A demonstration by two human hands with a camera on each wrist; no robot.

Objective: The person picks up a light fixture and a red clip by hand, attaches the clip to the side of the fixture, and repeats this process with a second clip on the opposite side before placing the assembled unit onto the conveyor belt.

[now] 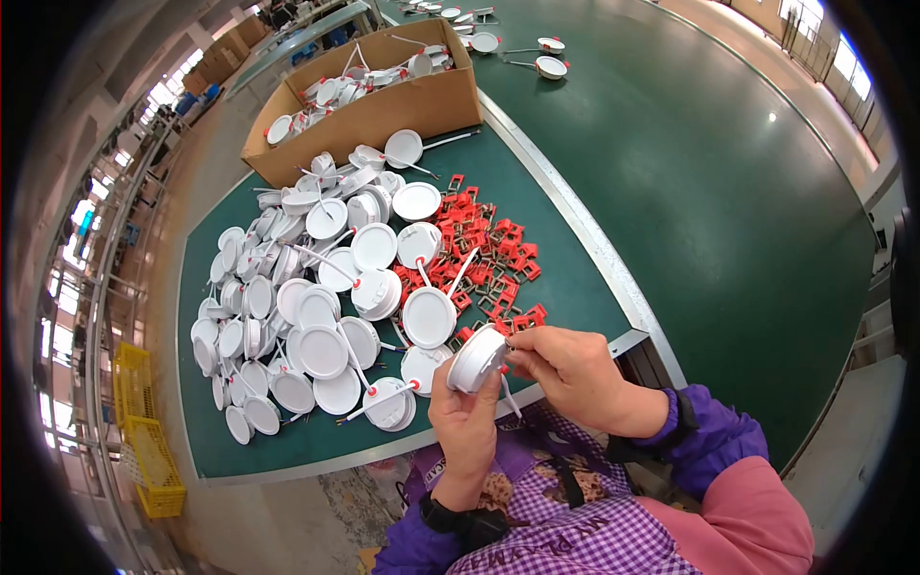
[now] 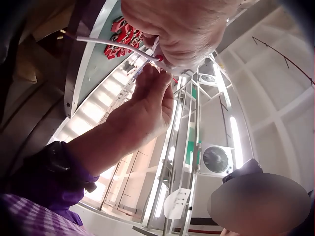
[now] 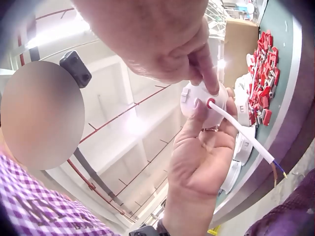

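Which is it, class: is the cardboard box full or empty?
Part full: white lamps lie inside the box, none heaped above its walls.

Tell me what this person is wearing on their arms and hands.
The left hand and right hand are bare, with no gloves. A black strap rings the left wrist, and another rings the right. Purple sleeves cover both forearms, a pink oversleeve sits higher on the right arm, and a purple checked apron lies beneath.
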